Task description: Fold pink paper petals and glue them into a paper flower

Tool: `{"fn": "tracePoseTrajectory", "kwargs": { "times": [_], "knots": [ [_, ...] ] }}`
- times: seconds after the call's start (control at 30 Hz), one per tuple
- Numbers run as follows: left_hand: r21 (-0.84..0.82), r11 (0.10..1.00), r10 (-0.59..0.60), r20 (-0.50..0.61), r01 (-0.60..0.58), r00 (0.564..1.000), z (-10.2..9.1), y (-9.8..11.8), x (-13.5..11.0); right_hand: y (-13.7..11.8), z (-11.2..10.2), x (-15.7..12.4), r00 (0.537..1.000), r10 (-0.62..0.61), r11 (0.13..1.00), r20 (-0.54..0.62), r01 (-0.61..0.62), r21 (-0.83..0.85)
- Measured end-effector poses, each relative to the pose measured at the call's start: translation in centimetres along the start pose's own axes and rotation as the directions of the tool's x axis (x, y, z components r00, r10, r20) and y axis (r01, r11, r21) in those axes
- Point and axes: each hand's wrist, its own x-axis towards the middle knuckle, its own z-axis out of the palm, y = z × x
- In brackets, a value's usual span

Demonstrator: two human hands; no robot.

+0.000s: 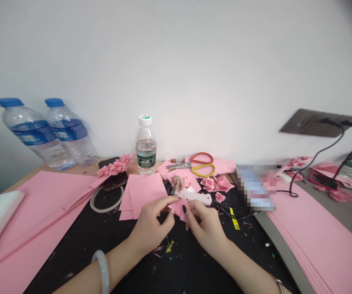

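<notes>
Between my two hands is a small folded piece of pink paper [179, 209]. My left hand [153, 222] pinches its left side between thumb and fingers. My right hand [205, 224] grips the right side, its dark-nailed thumb pressed on the paper. Just behind the fingers lies a pale pink glue gun [200, 199], partly covered by my right hand, its cord running right. Folded pink paper roses [221, 183] sit beyond it. Scissors [202, 165] with one red and one yellow handle lie near the wall. Square pink sheets [148, 194] are stacked behind my left hand.
A small water bottle [146, 151] stands at the back; two large bottles [68, 134] lean against the wall at left. A white ring [94, 206], a phone [114, 181] and large pink sheets [45, 200] lie left. More sheets [326, 237] and plugged-in cables [313, 157] are at right.
</notes>
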Motion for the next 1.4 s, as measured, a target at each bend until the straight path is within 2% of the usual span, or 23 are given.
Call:
{"fn": "tracePoseTrajectory", "kwargs": {
  "times": [0.33,0.43,0.5,0.63,0.7,0.83,0.9,1.13,1.4],
  "knots": [
    [-0.013,1.000,-0.021,-0.020,0.021,1.000,0.1,-0.2,0.2,-0.3,0.2,-0.1,0.997,-0.021,0.994,0.077,0.013,0.104],
    [-0.054,0.999,-0.006,-0.015,0.006,1.000,0.1,-0.2,0.3,-0.2,0.1,0.1,0.999,0.002,0.992,0.039,-0.007,0.125],
    [-0.144,0.990,-0.005,0.035,0.010,0.999,0.0,-0.1,0.4,0.0,0.0,0.3,1.000,0.023,0.990,-0.004,-0.022,0.141],
    [-0.316,0.943,-0.072,0.125,0.108,0.990,-0.4,0.1,0.6,0.5,-0.3,0.6,0.999,0.036,0.985,-0.014,-0.033,0.171],
    [-0.339,0.925,-0.134,0.130,0.171,0.983,-0.4,0.0,0.7,0.6,-0.3,0.7,0.999,0.032,0.985,0.014,-0.034,0.171],
    [-0.376,0.876,-0.213,0.257,0.301,0.942,-0.2,-0.4,0.9,0.5,-0.3,0.7,0.998,0.035,0.982,0.044,-0.043,0.185],
    [-0.380,0.858,-0.246,0.287,0.346,0.926,-0.1,-0.5,0.9,0.5,-0.3,0.7,0.998,0.050,0.974,0.044,-0.058,0.217],
    [-0.350,0.857,-0.265,0.330,0.378,0.906,0.1,-0.5,1.0,0.8,0.2,0.7,0.978,0.144,0.864,0.150,-0.199,0.463],
    [-0.359,0.843,-0.298,0.306,0.400,0.904,0.2,-0.4,1.1,0.5,0.4,0.7,0.975,0.150,0.789,0.163,-0.217,0.575]
  ]
}}
